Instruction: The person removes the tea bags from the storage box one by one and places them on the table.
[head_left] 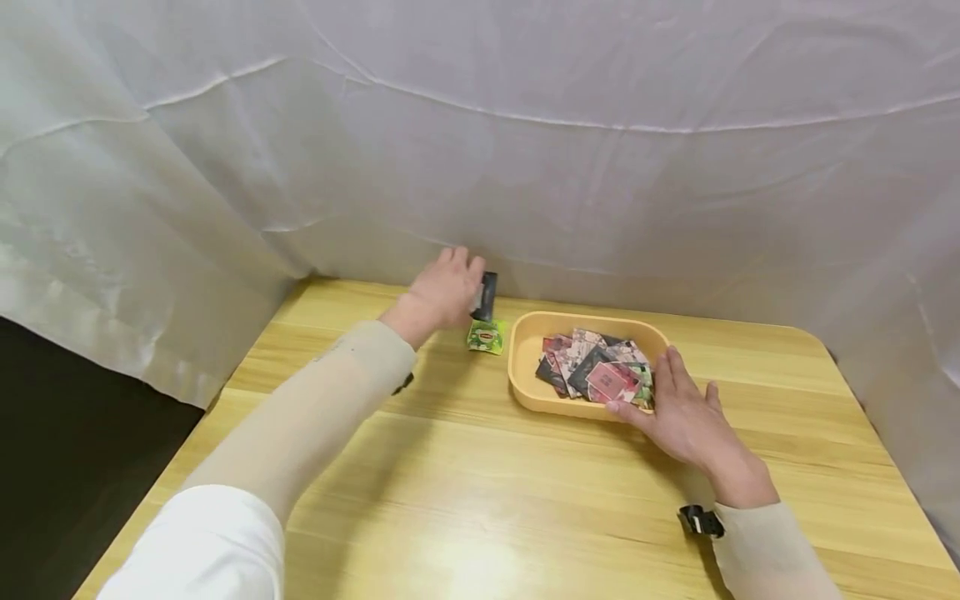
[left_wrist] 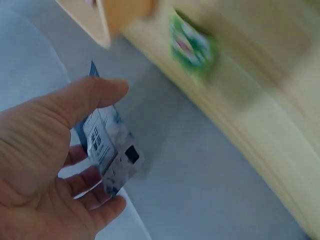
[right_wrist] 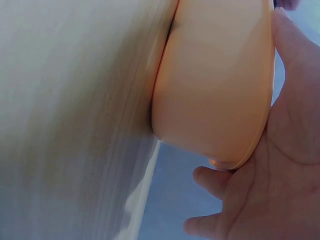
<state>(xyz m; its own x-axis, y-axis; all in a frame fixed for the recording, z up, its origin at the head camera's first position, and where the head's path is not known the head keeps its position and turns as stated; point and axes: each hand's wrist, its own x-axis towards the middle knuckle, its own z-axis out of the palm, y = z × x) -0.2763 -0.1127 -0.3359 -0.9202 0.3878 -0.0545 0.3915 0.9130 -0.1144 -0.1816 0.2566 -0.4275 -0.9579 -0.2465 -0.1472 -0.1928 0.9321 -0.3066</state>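
My left hand is above the back of the table, holding a small flat sachet between thumb and fingers. In the left wrist view the sachet shows a pale printed face with a label and a black square. Just below it on the table lies a green tea bag packet. To the right stands a yellow-orange tray with several mixed sachets heaped inside. My right hand rests on the tray's front right corner, thumb along the rim and fingers extended.
The wooden table carries the tray near its back edge. A pale grey cloth hangs behind and along the sides. A black wristband is on the right wrist. A dark area lies beyond the table's left side.
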